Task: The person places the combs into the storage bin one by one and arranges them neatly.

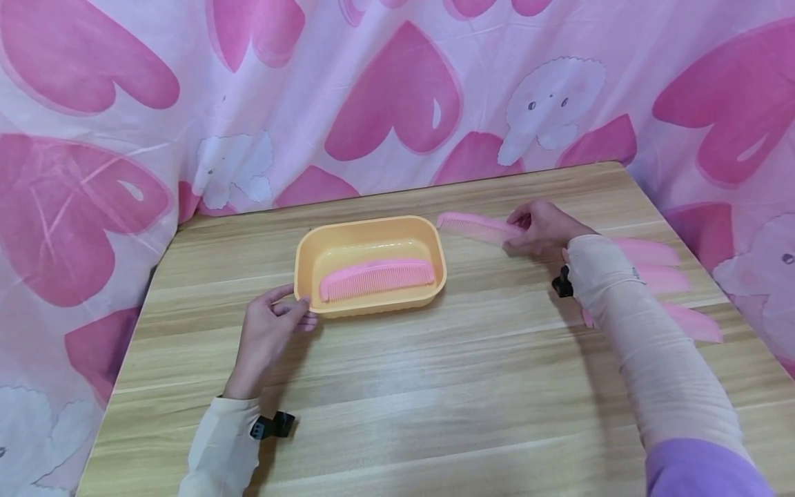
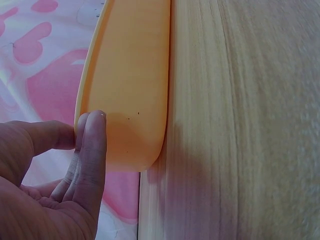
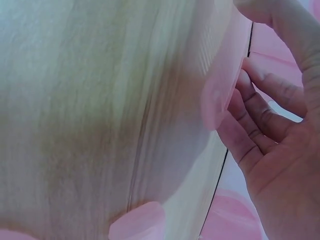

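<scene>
A yellow rectangular plastic box (image 1: 373,310) with rounded corners stands on the table, and a pink comb (image 1: 379,277) lies inside, teeth toward me. My left hand (image 1: 263,338) pinches its near left corner; the left wrist view shows thumb and fingers at the rim of the box (image 2: 132,75). To the right of the box, my right hand (image 1: 546,229) holds another pink comb (image 1: 473,226) by one end, its far end pointing at the box. In the right wrist view, fingertips meet the end of that comb (image 3: 215,102).
More pink combs (image 1: 689,321) lie on the right side of the table, partly hidden under my right forearm. The wood-grain table (image 1: 422,407) backs onto a pink heart-patterned curtain (image 1: 397,90). Each wrist carries a small black camera mount (image 1: 273,426).
</scene>
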Demonstrator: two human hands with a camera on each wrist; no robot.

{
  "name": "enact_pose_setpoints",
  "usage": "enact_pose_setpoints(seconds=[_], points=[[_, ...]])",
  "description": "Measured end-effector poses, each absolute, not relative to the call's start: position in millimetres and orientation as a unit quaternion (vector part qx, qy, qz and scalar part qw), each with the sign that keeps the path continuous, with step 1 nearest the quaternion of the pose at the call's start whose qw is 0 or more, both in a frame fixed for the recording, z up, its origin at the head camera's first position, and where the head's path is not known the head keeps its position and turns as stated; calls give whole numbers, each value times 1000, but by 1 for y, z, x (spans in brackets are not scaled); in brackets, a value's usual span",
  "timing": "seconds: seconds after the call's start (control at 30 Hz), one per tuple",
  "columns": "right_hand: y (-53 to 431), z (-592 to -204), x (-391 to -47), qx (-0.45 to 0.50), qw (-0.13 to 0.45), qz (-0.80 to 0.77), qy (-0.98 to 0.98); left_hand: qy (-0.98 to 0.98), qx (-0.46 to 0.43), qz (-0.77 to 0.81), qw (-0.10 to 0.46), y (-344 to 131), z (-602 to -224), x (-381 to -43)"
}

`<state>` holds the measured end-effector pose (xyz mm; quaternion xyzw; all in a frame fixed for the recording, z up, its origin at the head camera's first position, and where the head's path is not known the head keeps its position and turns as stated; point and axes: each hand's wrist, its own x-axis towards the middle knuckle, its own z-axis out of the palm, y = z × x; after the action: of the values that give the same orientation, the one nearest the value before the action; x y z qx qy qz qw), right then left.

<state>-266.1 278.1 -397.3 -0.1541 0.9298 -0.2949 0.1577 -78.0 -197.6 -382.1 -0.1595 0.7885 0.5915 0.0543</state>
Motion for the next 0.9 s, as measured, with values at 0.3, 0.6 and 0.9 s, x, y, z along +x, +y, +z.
enact_pose_setpoints(seconds=[0.3, 0.6, 0.9], points=[[280, -385, -265, -138, 148, -313, 928, 786, -156, 596, 51, -198, -383, -78], [270, -369, -267, -157, 105, -309, 932, 784, -158, 598, 54, -198, -383, -78], [238, -351, -261, -209, 79, -309, 924, 785, -157, 597, 53, -198, -383, -78]])
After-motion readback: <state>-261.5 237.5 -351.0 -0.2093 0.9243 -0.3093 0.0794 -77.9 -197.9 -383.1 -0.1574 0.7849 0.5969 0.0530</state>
